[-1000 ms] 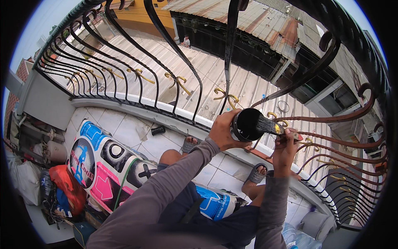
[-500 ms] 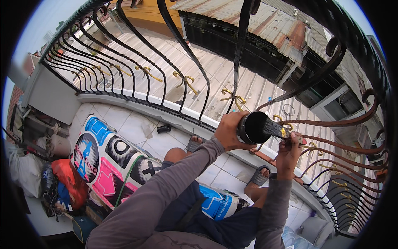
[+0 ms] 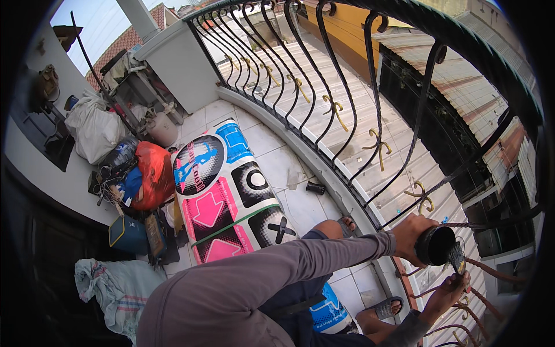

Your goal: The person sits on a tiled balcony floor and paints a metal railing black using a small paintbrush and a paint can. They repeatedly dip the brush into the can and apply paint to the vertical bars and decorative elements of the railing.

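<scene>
My left hand (image 3: 408, 236) is wrapped round a dark paint cup (image 3: 429, 250), its black inside facing right. A paintbrush (image 3: 458, 258) with black-coated bristles meets the cup's rim, and my right hand (image 3: 447, 296) grips it low by the handle. Both hands are close together in front of the curved iron railing (image 3: 413, 136). Bars near the cup are glossy black, while the lower right bars (image 3: 503, 270) are reddish brown. Gold scroll ornaments (image 3: 378, 149) sit on the bars. How full the cup is, I cannot tell.
A padded mat with pink and blue panels (image 3: 217, 202) lies beneath me on white tiles (image 3: 263, 159). A small black cylinder (image 3: 315, 188) lies beside the kerb. To the left are a red plastic bag (image 3: 155, 173), a white sack (image 3: 95, 127), a blue box (image 3: 127, 234) and greenish cloth (image 3: 115, 286).
The view has swung left, so hands, cup and brush now appear farther right and lower. The brush stays at the cup's mouth, and both hands keep their hold.
</scene>
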Tool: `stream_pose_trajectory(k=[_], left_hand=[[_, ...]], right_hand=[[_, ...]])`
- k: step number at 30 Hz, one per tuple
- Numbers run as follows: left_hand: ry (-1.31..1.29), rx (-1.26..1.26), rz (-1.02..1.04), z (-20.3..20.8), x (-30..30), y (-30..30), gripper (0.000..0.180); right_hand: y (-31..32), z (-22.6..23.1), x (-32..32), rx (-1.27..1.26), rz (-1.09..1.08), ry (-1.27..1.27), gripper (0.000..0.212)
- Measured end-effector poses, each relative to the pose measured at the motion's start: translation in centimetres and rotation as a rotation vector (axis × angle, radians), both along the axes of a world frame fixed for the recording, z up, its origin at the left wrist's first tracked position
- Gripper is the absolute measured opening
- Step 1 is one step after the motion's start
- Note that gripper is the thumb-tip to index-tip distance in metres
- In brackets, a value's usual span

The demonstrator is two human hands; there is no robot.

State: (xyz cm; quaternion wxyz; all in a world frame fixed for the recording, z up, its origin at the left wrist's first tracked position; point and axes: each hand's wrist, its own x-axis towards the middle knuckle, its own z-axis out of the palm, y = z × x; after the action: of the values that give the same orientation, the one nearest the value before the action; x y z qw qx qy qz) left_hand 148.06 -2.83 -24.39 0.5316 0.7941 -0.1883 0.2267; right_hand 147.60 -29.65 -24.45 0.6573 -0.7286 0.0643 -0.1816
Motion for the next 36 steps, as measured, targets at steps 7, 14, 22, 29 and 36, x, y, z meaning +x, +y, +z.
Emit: stream_pose_trajectory(k=[7, 14, 22, 29, 36], left_hand=[[0.027, 0.002, -0.019, 0.3, 0.0, 0.2, 0.087], [0.013, 0.02, -0.01, 0.2, 0.1, 0.3, 0.092], [0.041, 0.013, -0.036, 0.1, 0.6, 0.1, 0.092], [0.005, 0.078, -0.026, 0.3, 0.6, 0.6, 0.094], [0.077, 0.102, -0.062, 0.9, 0.7, 1.3, 0.095]], right_hand=[[-1.0, -0.5, -0.2, -0.097, 0.025, 0.036, 0.038], [-1.3, -0.8, -0.2, 0.005, 0.097, -0.059, 0.031], [-0.2, 0.0, -0.1, 0.126, 0.012, -0.054, 0.021], [2.0, 2.5, -1.9, 0.537, 0.053, -0.008, 0.017], [3.5, 3.9, -2.5, 0.631, 0.105, -0.015, 0.012]])
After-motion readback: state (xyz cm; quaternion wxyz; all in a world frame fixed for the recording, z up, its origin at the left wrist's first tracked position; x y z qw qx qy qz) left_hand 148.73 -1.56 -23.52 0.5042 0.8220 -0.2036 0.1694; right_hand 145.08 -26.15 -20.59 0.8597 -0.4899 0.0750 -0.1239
